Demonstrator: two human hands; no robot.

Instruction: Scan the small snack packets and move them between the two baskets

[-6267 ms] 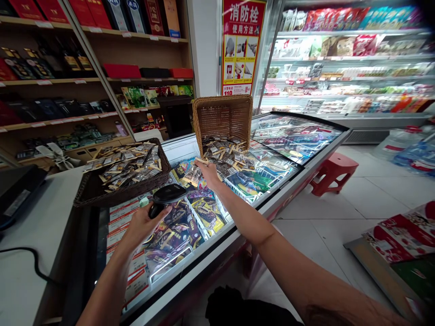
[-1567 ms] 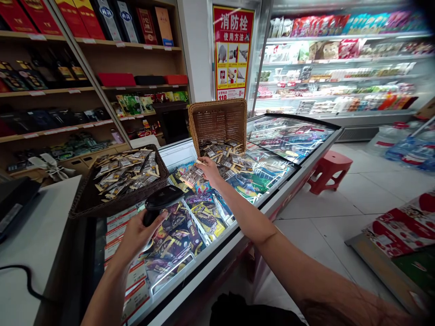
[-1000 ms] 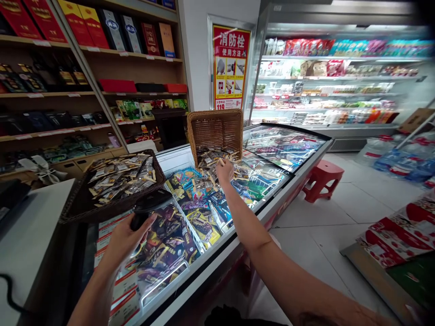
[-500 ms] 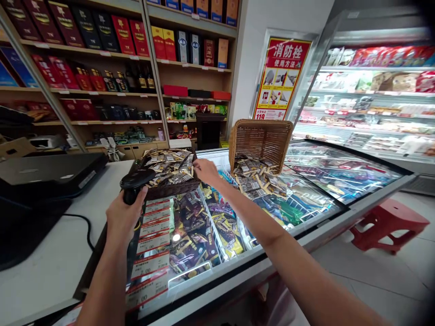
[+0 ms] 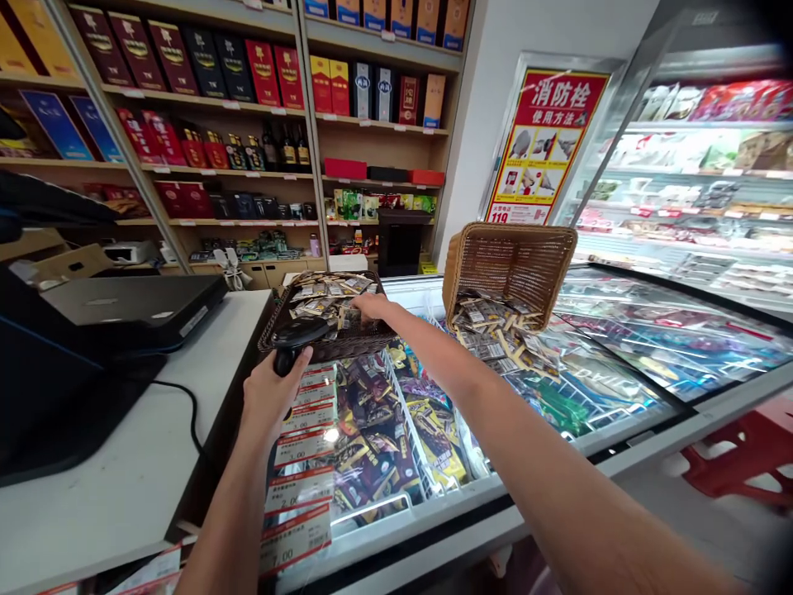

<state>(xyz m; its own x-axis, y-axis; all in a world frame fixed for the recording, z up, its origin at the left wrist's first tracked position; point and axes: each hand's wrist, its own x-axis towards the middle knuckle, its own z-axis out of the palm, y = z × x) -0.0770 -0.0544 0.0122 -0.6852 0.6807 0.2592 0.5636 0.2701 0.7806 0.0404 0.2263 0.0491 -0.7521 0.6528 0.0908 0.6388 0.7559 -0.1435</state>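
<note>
In my left hand (image 5: 273, 397) I hold a black barcode scanner (image 5: 301, 332), fingers wrapped round its handle. Its head is over the near left part of a dark wicker basket (image 5: 359, 343). Many small flat packets (image 5: 322, 289) fill that basket. My right hand (image 5: 375, 306) reaches in over its right side, fingers pinched at a small packet (image 5: 348, 316); the fingertips are partly hidden. Right of it, a tan wicker basket (image 5: 511, 248) lies tipped on its side, with similar packets (image 5: 514, 343) spilling from its mouth onto the freezer's glass lid.
The baskets stand on a glass-topped chest freezer (image 5: 434, 508) holding wrapped ices. Price labels (image 5: 301, 496) line its left side. A white counter (image 5: 111, 496) with a black cable (image 5: 195, 413) is at left. A red stool (image 5: 743, 454) stands right; shelves of boxes rise behind.
The view has swung left, so everything sits further right. My right hand has moved inward from the dark basket's right rim, over the packets. My left hand still holds the scanner.
</note>
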